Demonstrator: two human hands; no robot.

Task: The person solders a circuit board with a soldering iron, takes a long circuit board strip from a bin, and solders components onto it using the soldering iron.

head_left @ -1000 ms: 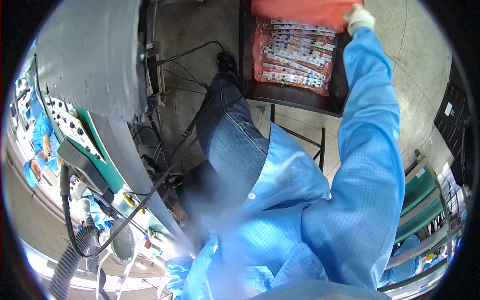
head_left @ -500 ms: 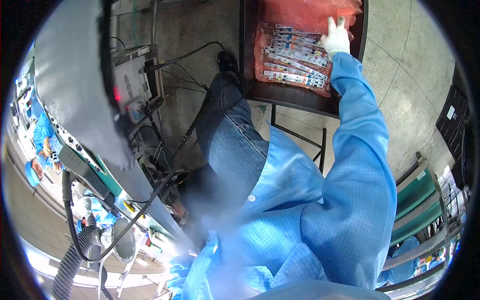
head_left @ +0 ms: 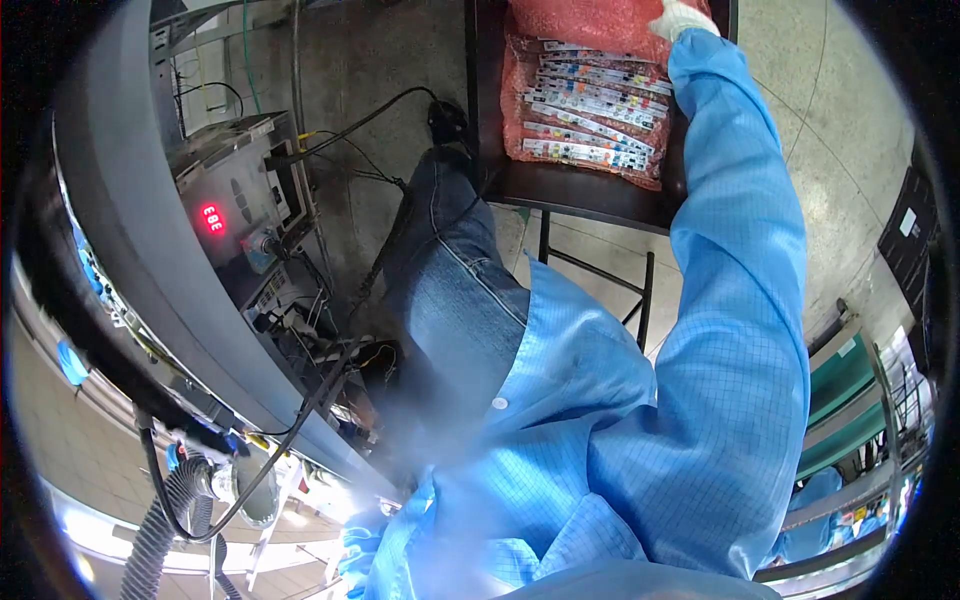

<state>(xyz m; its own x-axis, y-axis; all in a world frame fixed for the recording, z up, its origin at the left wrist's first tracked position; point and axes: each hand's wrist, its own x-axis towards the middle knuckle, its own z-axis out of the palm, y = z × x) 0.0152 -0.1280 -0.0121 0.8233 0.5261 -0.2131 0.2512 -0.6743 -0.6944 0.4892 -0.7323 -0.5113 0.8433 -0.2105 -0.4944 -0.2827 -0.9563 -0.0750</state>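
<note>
My right hand (head_left: pixel 682 16), in a white glove, lies on the pink bubble wrap (head_left: pixel 590 22) at the far end of a dark tray (head_left: pixel 580 185). The picture's top edge cuts off its fingers. Just below the hand, several long flat strips with coloured labels (head_left: pixel 590 110) lie side by side in pink wrap on the tray. My blue sleeve (head_left: pixel 730 300) runs from the lower edge up to the hand. My left sleeve (head_left: pixel 360 540) ends in glare at the bottom, and the left hand does not show.
The tray sits on a black metal stand (head_left: pixel 645 290) over a concrete floor (head_left: pixel 830 130). At the left, under a grey bench edge (head_left: pixel 130 260), hang a control box with a red display (head_left: pixel 225 215), cables and a ribbed hose (head_left: pixel 160 530). My jeans-clad leg (head_left: pixel 450 280) is in the middle.
My right hand slid from the labelled strips up onto the pink wrap at the tray's far end. The view shifted, so the box with the red display now shows.
</note>
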